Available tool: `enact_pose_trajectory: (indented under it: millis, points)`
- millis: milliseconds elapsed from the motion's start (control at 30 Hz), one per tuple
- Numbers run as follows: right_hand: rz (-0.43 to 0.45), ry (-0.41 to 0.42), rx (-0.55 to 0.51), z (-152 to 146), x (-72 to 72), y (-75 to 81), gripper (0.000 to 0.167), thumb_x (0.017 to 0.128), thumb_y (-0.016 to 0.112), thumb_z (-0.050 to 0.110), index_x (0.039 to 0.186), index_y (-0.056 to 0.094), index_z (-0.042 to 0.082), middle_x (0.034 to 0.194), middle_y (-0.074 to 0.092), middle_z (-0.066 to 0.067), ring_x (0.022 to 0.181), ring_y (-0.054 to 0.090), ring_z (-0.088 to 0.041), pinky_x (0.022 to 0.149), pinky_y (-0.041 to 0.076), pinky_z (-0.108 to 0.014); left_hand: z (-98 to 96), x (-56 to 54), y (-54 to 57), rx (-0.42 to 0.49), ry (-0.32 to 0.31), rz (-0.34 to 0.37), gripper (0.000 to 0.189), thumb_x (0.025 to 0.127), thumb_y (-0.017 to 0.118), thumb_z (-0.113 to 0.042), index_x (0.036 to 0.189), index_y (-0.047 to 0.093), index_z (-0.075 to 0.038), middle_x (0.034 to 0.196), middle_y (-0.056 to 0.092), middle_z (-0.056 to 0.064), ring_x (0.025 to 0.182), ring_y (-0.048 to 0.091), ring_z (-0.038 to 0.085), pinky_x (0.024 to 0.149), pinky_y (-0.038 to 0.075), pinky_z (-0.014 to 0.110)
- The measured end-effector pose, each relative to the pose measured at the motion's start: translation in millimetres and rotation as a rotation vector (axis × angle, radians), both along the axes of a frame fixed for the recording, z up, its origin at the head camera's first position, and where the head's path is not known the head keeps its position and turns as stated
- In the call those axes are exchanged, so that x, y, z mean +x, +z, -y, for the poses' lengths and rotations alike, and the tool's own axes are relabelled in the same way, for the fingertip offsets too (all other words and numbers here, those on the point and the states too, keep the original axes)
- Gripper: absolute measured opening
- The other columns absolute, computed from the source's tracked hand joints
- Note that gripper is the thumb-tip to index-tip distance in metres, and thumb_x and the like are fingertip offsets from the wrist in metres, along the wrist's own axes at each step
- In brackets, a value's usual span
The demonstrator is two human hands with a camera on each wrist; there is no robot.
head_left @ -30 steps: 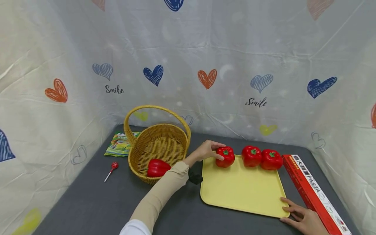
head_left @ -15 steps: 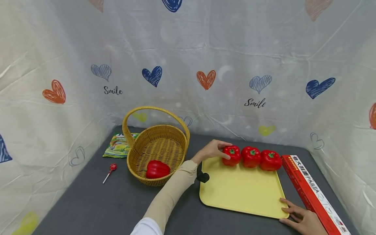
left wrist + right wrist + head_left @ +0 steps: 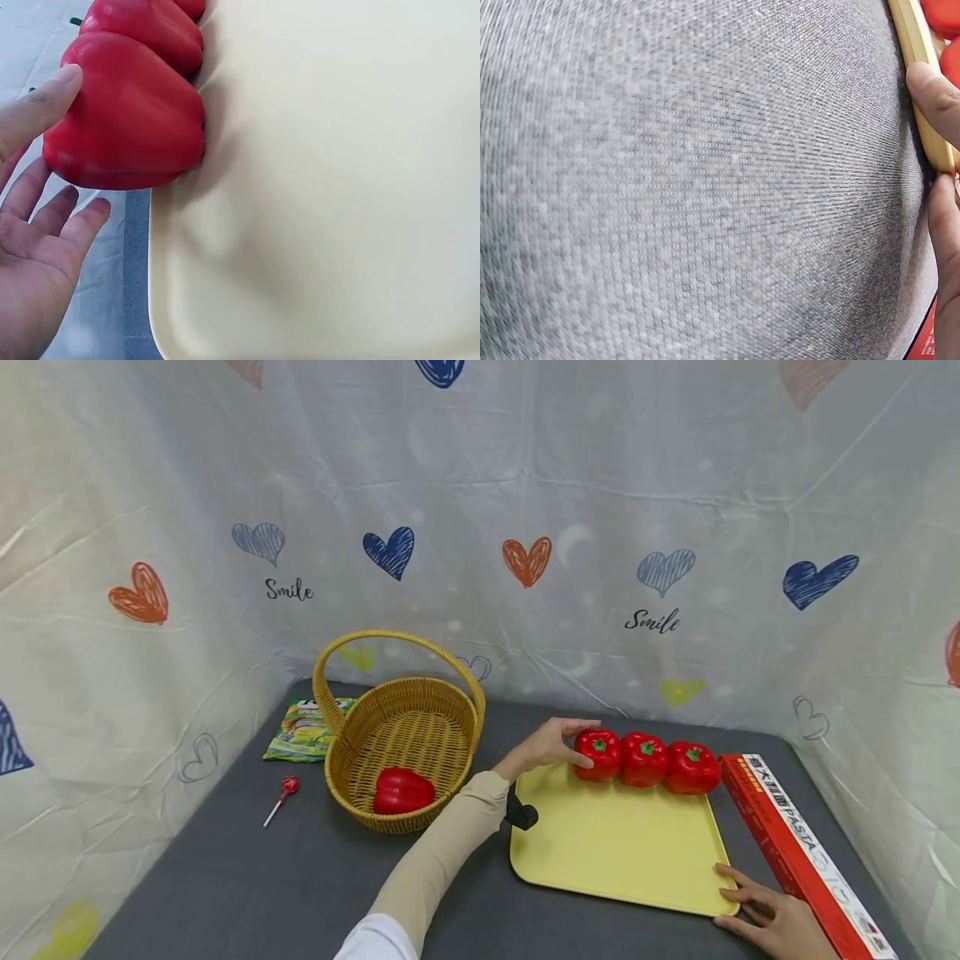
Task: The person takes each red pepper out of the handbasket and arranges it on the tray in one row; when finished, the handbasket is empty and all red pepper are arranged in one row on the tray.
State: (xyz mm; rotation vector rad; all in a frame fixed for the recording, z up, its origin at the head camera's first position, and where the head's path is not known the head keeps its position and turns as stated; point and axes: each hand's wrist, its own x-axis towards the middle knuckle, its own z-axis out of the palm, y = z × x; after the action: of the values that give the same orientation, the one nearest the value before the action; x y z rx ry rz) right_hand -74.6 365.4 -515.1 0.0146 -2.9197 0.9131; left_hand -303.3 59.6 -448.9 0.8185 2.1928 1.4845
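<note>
Three red bell peppers stand in a row along the far edge of a yellow tray point(image 3: 615, 852), green stems up. My left hand point(image 3: 546, 747) holds the leftmost bell pepper point(image 3: 602, 760), which sits close against the middle pepper point(image 3: 643, 762). In the left wrist view the thumb point(image 3: 56, 96) lies on that pepper's side, while the lower fingers spread loosely below it. The right pepper point(image 3: 692, 770) is at the tray's far right corner. My right hand point(image 3: 783, 920) grips the tray's near right corner, its thumb point(image 3: 933, 93) against the rim.
Left of the tray stands a yellow wicker basket point(image 3: 431, 727) with a tall handle and another red bell pepper point(image 3: 403, 791) inside. A green snack packet point(image 3: 300, 732) and a red lollipop point(image 3: 288, 786) lie further left. A long red pasta box point(image 3: 802, 852) borders the tray's right side.
My left hand has moved the leftmost pepper right along the tray's far edge, closing the gap to the middle pepper. The right hand has stayed at the tray corner.
</note>
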Motion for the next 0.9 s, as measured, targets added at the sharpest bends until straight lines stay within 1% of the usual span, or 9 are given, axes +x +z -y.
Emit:
enact_pose_trajectory:
  millis: [167, 233, 300, 433, 533, 600, 667, 767, 900]
  points:
    - [-0.003, 0.006, 0.001, 3, -2.7, -2.0, 0.040, 0.061, 0.088, 0.034, 0.090, 0.077, 0.010, 0.112, 0.070, -0.007, 0.089, 0.053, 0.017, 0.060, 0.052, -0.015, 15.9, 9.0, 6.2, 0.026, 0.047, -0.014, 0.068, 0.080, 0.078, -0.007, 0.141, 0.051, -0.015, 0.145, 0.046, -0.001, 0.137, 0.037, 0.016, 0.109, 0.034, 0.038]
    - [-0.001, 0.007, -0.002, 3, -3.6, -2.8, 0.040, 0.062, 0.088, 0.034, 0.091, 0.077, 0.009, 0.112, 0.070, -0.006, 0.090, 0.052, 0.017, 0.060, 0.052, -0.015, 27.6, 17.3, 11.6, 0.060, 0.029, -0.001, 0.068, 0.080, 0.077, -0.006, 0.142, 0.050, -0.015, 0.146, 0.045, -0.001, 0.138, 0.035, 0.014, 0.110, 0.033, 0.040]
    - [0.002, 0.007, -0.007, 4, -4.2, -3.6, 0.041, 0.062, 0.088, 0.034, 0.092, 0.077, 0.008, 0.112, 0.069, -0.003, 0.091, 0.051, 0.018, 0.060, 0.052, -0.014, 44.8, 29.5, 19.4, 0.088, -0.020, 0.025, 0.067, 0.082, 0.075, -0.004, 0.143, 0.048, -0.014, 0.147, 0.043, -0.001, 0.138, 0.033, 0.012, 0.109, 0.033, 0.041]
    - [-0.011, 0.017, -0.032, 4, -4.7, -5.6, 0.039, 0.063, 0.088, 0.031, 0.092, 0.077, 0.008, 0.112, 0.068, 0.007, 0.092, 0.049, 0.021, 0.060, 0.051, -0.013, 96.8, 56.9, 35.3, 0.129, -0.145, 0.067, 0.065, 0.084, 0.072, -0.001, 0.143, 0.046, -0.009, 0.148, 0.042, 0.003, 0.138, 0.033, 0.011, 0.108, 0.035, 0.040]
    - [-0.018, 0.028, -0.044, 4, -4.7, -6.9, 0.038, 0.064, 0.088, 0.030, 0.092, 0.077, 0.008, 0.112, 0.065, 0.015, 0.092, 0.047, 0.022, 0.059, 0.051, -0.012, 146.8, 75.3, 46.0, 0.151, -0.198, 0.093, 0.064, 0.084, 0.071, 0.000, 0.143, 0.046, -0.004, 0.148, 0.041, 0.008, 0.138, 0.035, 0.016, 0.107, 0.036, 0.040]
    - [-0.017, 0.028, -0.050, 3, -5.0, -7.8, 0.038, 0.063, 0.088, 0.032, 0.092, 0.077, 0.008, 0.111, 0.064, 0.018, 0.093, 0.046, 0.024, 0.060, 0.051, -0.012, 181.6, 84.5, 51.4, 0.143, -0.212, 0.101, 0.062, 0.085, 0.071, -0.001, 0.142, 0.047, -0.003, 0.147, 0.043, 0.011, 0.137, 0.037, 0.020, 0.106, 0.037, 0.044]
    - [-0.011, 0.023, -0.060, 2, -5.0, -8.6, 0.039, 0.063, 0.088, 0.033, 0.092, 0.077, 0.008, 0.109, 0.062, 0.021, 0.093, 0.044, 0.025, 0.060, 0.051, -0.012, 214.9, 90.7, 54.9, 0.120, -0.218, 0.107, 0.057, 0.087, 0.069, -0.003, 0.140, 0.049, -0.002, 0.145, 0.044, 0.016, 0.135, 0.040, 0.023, 0.104, 0.039, 0.045]
    - [-0.012, 0.004, -0.061, 0, -5.0, -10.3, 0.041, 0.062, 0.089, 0.033, 0.092, 0.077, 0.008, 0.107, 0.061, 0.023, 0.091, 0.044, 0.026, 0.060, 0.051, -0.011, 255.2, 94.2, 54.0, 0.066, -0.211, 0.136, 0.048, 0.089, 0.068, -0.008, 0.135, 0.055, -0.003, 0.138, 0.050, 0.021, 0.128, 0.048, 0.026, 0.101, 0.044, 0.041]
    - [-0.014, -0.007, -0.048, -2, -4.6, -12.3, 0.043, 0.061, 0.089, 0.034, 0.092, 0.077, 0.007, 0.105, 0.059, 0.026, 0.088, 0.046, 0.025, 0.060, 0.051, -0.011, 284.4, 93.4, 44.3, 0.003, -0.194, 0.177, 0.043, 0.091, 0.066, -0.010, 0.132, 0.057, 0.000, 0.134, 0.054, 0.020, 0.125, 0.051, 0.029, 0.098, 0.047, 0.035]
